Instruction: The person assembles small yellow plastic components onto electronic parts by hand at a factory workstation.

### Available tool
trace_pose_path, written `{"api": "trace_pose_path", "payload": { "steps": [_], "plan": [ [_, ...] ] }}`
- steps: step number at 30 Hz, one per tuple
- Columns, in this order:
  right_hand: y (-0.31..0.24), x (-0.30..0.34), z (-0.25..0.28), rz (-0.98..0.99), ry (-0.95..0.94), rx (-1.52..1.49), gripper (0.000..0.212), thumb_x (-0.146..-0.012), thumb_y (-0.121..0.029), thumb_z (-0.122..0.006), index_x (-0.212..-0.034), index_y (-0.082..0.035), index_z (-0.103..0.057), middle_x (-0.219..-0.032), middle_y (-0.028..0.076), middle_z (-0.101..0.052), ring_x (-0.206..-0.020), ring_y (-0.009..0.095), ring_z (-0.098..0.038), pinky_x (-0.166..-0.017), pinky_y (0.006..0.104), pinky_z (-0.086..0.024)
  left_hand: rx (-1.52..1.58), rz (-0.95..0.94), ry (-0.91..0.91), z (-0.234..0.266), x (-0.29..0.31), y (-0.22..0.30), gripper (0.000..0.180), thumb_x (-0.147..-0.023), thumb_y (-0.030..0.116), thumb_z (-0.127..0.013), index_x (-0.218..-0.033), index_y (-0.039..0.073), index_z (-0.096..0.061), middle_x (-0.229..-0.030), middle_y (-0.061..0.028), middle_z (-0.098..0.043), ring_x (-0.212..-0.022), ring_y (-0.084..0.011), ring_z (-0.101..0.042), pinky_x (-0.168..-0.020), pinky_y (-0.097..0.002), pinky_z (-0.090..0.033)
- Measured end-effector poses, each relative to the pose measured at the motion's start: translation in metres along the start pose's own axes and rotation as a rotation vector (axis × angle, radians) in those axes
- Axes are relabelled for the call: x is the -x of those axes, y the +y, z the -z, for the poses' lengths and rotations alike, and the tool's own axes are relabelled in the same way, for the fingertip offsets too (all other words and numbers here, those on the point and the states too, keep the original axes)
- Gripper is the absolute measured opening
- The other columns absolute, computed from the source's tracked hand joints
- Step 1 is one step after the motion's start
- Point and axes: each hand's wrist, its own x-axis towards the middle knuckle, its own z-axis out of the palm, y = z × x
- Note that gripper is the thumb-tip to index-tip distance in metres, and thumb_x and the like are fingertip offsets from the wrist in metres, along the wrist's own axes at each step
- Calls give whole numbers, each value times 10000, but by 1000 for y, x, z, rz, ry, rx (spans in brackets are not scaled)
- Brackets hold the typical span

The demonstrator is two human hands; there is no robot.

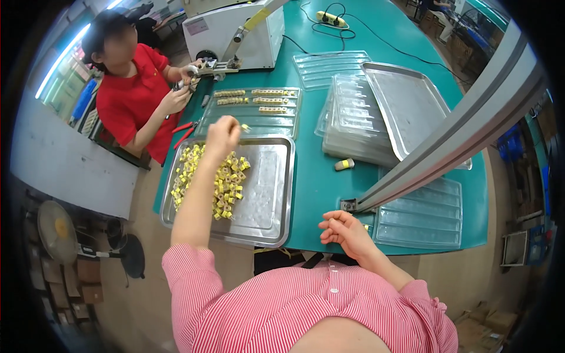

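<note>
My left hand (pixel 223 136) is closed in a pinch above the far edge of a metal tray (pixel 268 188). A small yellow coil (pixel 245 127) with thin pins shows at its fingertips. A heap of similar yellow coils (pixel 226 188) fills the tray's left half. Just beyond lies a clear ribbed plastic tray (pixel 273 126), with short rows of coils (pixel 273 100) in its far grooves. My right hand (pixel 347 234) hovers at the table's front edge, fingers curled and thumb against them; anything inside is hidden. Beside it, a bit of yellow (pixel 368 227) shows near another ribbed tray (pixel 418 215).
A metal post (pixel 435 132) rises at the right. Behind it stand stacked clear trays (pixel 353 123) and an empty metal tray (pixel 406 100). A small yellow-and-tan cylinder (pixel 344 165) and red-handled pliers (pixel 185 132) lie nearby. At far left, a person in red (pixel 138 88) works beside a white machine (pixel 259 41).
</note>
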Motion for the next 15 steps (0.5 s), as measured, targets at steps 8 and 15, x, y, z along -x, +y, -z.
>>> {"api": "trace_pose_path", "payload": {
  "steps": [8,15],
  "plan": [
    [-1,9,6,-32,6,52,219,-838,-150,-468,-1002,-5,-462,-897,93,-537,-719,125,-556,-665,258,-471,-521,241,-389,-2,-30,-95,146,-755,164,-441,-781,63,-542,-859,-145,-571,-836,-316,-527,-693,-435,-394],
    [0,12,10,-43,17,55,234,-842,-165,-468,-1010,-1,-468,-902,87,-537,-729,119,-548,-673,247,-463,-605,258,-492,-10,-41,-94,140,-752,150,-447,-795,78,-559,-843,-132,-587,-840,-300,-542,-696,-418,-399]
  ]
}}
